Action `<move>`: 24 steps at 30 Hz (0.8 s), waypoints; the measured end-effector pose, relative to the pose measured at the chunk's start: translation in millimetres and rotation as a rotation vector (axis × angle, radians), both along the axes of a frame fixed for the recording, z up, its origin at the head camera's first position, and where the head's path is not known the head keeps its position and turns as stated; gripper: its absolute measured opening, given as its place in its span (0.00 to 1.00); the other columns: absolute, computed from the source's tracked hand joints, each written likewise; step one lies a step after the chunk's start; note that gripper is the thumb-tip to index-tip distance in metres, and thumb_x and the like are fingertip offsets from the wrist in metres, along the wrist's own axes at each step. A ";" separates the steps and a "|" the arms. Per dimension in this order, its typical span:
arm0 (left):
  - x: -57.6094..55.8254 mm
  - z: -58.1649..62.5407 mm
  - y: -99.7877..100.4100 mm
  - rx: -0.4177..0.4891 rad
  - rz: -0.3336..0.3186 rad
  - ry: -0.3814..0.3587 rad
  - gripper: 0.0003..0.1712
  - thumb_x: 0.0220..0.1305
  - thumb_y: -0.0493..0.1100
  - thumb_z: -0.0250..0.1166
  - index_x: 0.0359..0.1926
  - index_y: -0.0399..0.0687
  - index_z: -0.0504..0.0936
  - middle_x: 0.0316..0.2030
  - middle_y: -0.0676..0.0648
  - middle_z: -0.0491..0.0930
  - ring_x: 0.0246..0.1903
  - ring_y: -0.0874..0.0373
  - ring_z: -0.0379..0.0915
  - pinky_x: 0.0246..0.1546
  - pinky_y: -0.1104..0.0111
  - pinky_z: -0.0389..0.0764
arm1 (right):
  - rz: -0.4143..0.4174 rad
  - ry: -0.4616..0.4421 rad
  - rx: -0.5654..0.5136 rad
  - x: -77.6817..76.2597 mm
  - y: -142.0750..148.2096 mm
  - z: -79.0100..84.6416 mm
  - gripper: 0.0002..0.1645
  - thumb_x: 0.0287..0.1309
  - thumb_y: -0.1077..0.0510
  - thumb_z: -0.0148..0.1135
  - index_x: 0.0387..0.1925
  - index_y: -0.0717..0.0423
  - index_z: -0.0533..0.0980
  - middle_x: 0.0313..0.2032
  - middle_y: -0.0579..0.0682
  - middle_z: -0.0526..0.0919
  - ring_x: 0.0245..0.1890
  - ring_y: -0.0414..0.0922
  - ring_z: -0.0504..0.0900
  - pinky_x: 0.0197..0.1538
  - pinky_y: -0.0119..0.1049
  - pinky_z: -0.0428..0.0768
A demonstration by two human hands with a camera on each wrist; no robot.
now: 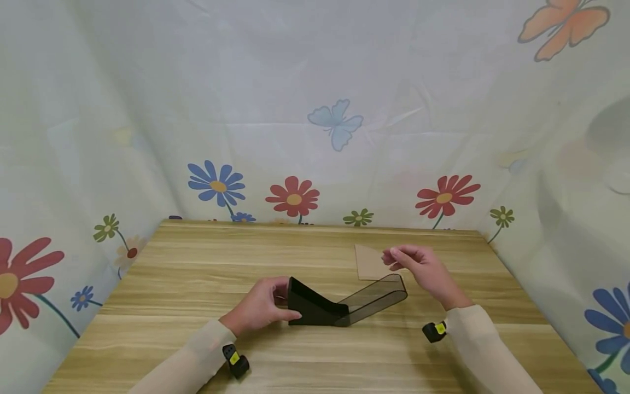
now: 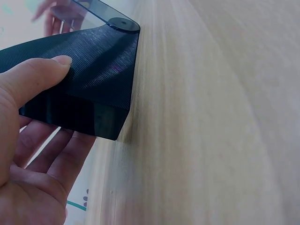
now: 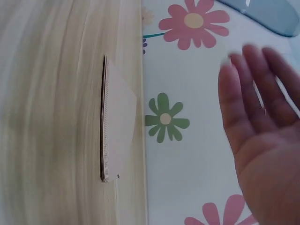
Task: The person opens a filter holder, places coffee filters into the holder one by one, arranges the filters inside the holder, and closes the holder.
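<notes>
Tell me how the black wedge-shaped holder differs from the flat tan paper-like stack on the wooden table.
The black wedge-shaped holder is dark with a smoky see-through flap; the flat tan paper-like stack is pale, with no flap. The holder has a deep, bulky body, while the stack is thin. The holder is in the grip of the left hand; the stack lies on the wooden table, held by neither hand. Both have straight edges.

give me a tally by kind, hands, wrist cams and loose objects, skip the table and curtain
Hands: 2, left hand and right hand
Wrist cams: 2, left cam and right cam
Black box, with its see-through lid: 1
Tan piece, any layers counted together: 1
Total: 6
</notes>
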State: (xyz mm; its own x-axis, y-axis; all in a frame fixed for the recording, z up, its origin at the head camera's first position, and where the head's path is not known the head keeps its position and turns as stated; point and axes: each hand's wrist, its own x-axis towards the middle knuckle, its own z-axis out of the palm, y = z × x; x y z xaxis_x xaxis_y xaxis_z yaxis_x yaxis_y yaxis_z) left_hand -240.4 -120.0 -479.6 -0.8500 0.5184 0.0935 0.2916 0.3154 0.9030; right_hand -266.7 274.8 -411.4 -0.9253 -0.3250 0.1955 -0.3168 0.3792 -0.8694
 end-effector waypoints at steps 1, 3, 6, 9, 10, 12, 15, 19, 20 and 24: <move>-0.3 -0.5 0.2 0.001 -0.003 -0.002 0.20 0.53 0.49 0.81 0.45 0.60 0.84 0.42 0.56 0.88 0.44 0.59 0.84 0.50 0.72 0.82 | -0.037 -0.005 0.029 -3.4 -0.5 0.1 0.23 0.75 0.45 0.56 0.53 0.59 0.82 0.47 0.49 0.89 0.45 0.43 0.88 0.51 0.36 0.85; -0.6 -1.4 0.0 0.006 -0.005 -0.002 0.20 0.53 0.49 0.81 0.46 0.59 0.84 0.43 0.55 0.88 0.44 0.59 0.84 0.50 0.72 0.82 | -0.093 -0.011 0.097 -10.7 -2.0 -0.7 0.24 0.71 0.41 0.61 0.53 0.55 0.83 0.47 0.50 0.89 0.44 0.44 0.87 0.49 0.37 0.85; -0.7 -2.1 -0.3 0.012 -0.005 0.003 0.20 0.53 0.48 0.81 0.46 0.59 0.84 0.43 0.55 0.88 0.44 0.58 0.84 0.50 0.73 0.82 | -0.127 0.012 0.198 -22.9 -4.3 -4.5 0.25 0.66 0.39 0.66 0.53 0.53 0.83 0.47 0.51 0.88 0.43 0.47 0.86 0.47 0.38 0.84; -1.1 -2.5 0.0 0.010 -0.005 0.006 0.20 0.53 0.48 0.81 0.46 0.60 0.84 0.43 0.55 0.87 0.44 0.58 0.84 0.50 0.74 0.82 | -0.127 0.054 0.268 -36.1 -4.7 -11.2 0.25 0.64 0.41 0.69 0.52 0.56 0.84 0.45 0.52 0.89 0.42 0.48 0.85 0.46 0.40 0.84; -1.3 -2.2 0.2 0.008 -0.005 0.006 0.20 0.53 0.48 0.81 0.46 0.60 0.84 0.43 0.55 0.87 0.44 0.58 0.84 0.50 0.74 0.82 | -0.131 0.060 0.289 -40.9 -4.4 -14.0 0.25 0.63 0.42 0.70 0.51 0.56 0.84 0.43 0.51 0.89 0.41 0.46 0.85 0.45 0.39 0.83; -1.7 -2.1 0.4 0.003 -0.006 0.012 0.20 0.53 0.49 0.81 0.46 0.60 0.84 0.42 0.55 0.87 0.44 0.58 0.84 0.50 0.74 0.82 | -0.137 0.058 0.321 -49.6 -3.7 -19.8 0.24 0.62 0.43 0.71 0.50 0.56 0.84 0.41 0.50 0.88 0.40 0.44 0.85 0.44 0.38 0.83; -1.8 -2.0 0.8 0.001 -0.004 0.013 0.20 0.53 0.48 0.81 0.45 0.60 0.84 0.42 0.55 0.87 0.44 0.58 0.84 0.50 0.74 0.82 | -0.134 0.040 0.360 -62.4 -2.8 -30.0 0.21 0.62 0.46 0.72 0.48 0.56 0.85 0.39 0.49 0.88 0.38 0.43 0.84 0.43 0.39 0.82; -0.7 -2.1 0.4 -0.002 -0.003 0.019 0.19 0.53 0.47 0.81 0.45 0.60 0.84 0.42 0.56 0.87 0.44 0.59 0.84 0.50 0.73 0.82 | -0.129 0.027 0.389 -75.1 -4.1 -39.0 0.18 0.61 0.50 0.74 0.47 0.58 0.84 0.38 0.50 0.88 0.38 0.44 0.83 0.43 0.40 0.82; -0.6 -2.0 0.3 -0.003 -0.003 0.020 0.19 0.54 0.47 0.81 0.45 0.60 0.84 0.42 0.56 0.87 0.44 0.59 0.84 0.50 0.73 0.82 | -0.132 0.026 0.397 -77.6 -4.3 -40.4 0.19 0.60 0.51 0.74 0.47 0.58 0.84 0.39 0.51 0.87 0.38 0.44 0.83 0.44 0.40 0.82; -0.5 -2.1 -0.3 -0.006 -0.002 0.020 0.19 0.54 0.47 0.81 0.45 0.60 0.84 0.42 0.56 0.87 0.44 0.58 0.83 0.51 0.72 0.81 | -0.150 0.013 0.432 -86.9 -5.9 -43.8 0.24 0.58 0.50 0.75 0.50 0.60 0.83 0.43 0.55 0.86 0.43 0.48 0.82 0.48 0.43 0.81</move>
